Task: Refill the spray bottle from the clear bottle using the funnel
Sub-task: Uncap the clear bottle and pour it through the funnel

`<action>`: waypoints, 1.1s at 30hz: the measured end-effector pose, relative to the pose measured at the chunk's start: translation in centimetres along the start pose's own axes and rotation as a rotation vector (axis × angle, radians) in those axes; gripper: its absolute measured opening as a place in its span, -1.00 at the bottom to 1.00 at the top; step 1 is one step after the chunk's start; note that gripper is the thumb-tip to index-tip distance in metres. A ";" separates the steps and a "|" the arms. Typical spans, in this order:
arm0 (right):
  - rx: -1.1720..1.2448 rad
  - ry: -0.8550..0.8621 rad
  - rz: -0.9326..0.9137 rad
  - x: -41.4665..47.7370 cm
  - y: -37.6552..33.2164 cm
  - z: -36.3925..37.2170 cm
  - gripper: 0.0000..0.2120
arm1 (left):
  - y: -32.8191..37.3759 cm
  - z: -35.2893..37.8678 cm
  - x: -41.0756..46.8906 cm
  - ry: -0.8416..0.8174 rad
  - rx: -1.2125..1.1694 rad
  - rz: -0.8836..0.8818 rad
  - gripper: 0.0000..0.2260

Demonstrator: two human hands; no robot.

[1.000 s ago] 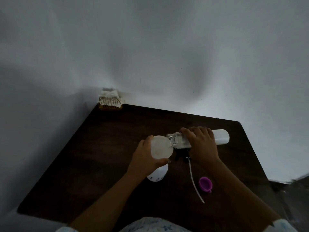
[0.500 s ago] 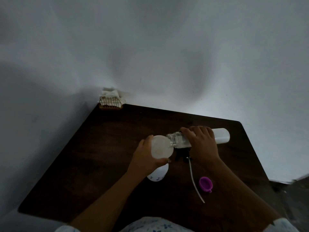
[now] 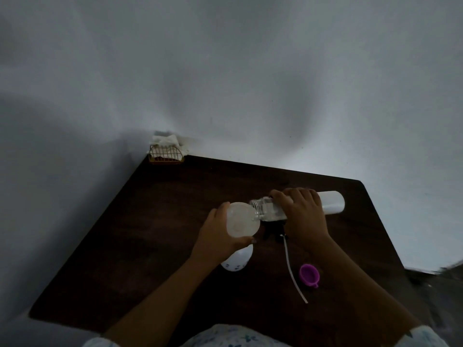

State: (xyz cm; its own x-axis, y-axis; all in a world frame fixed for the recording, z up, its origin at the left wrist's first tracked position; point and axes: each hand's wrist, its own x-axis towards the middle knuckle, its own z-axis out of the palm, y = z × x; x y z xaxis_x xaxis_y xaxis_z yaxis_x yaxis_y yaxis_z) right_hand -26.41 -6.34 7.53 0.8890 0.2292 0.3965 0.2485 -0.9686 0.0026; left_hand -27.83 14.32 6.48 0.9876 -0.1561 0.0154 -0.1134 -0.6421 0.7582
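Two grips: both are engaged; the left grip [image 3: 220,237] is curled round the funnel [image 3: 241,220], and the right grip [image 3: 305,216] is clamped on the clear bottle [image 3: 269,210].
Funnel: it is held over the spray bottle [image 3: 236,261], which stands on the desk [image 3: 162,221]; the bottle's neck is hidden beneath the left grip.
Clear bottle: it is tipped almost level, with its open mouth laid at the funnel's rim.
Change: hardly any is seen against the second before; both bottles, the funnel and both grips are kept in the same pose.
Meaning: the pour is judged to be under way and held steady. Neither the flow nor the fill level can be made out in the dim light.
Set aside: the spray head [image 3: 274,232] and its dip tube [image 3: 294,274] are laid just right of the spray bottle, and a purple cap [image 3: 310,275] is placed beside the tube.
Far corner: a wire holder [image 3: 165,154] stuffed with tissues is seen.
Remaining: the pour is to be finished, the funnel lifted and the spray head refitted.
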 end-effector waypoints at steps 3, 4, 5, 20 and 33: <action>-0.007 -0.017 -0.001 0.1 0.1 0.0 -0.23 | 0.1 0.0 -0.1 -0.003 0.008 -0.005 -0.17; -0.005 -0.018 -0.001 0.1 0.1 0.0 -0.23 | 0.1 -0.1 -0.1 -0.004 0.009 -0.007 -0.17; -0.005 -0.015 -0.003 0.1 0.0 0.0 -0.23 | 0.2 -0.1 -0.2 -0.002 0.008 -0.005 -0.17; 0.003 0.015 -0.010 0.1 -0.1 -0.1 -0.24 | 0.1 -0.1 -0.1 0.001 -0.005 0.007 -0.19; -0.023 0.030 -0.025 0.2 0.0 -0.1 -0.25 | -0.4 0.1 0.1 -0.002 -0.006 0.014 -0.17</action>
State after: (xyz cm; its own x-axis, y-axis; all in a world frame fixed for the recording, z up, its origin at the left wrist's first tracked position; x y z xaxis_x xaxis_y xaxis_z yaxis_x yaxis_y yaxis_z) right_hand -26.29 -6.35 7.67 0.8707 0.2504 0.4233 0.2610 -0.9647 0.0339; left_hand -27.73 14.45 6.11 0.9857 -0.1669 0.0248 -0.1268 -0.6353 0.7618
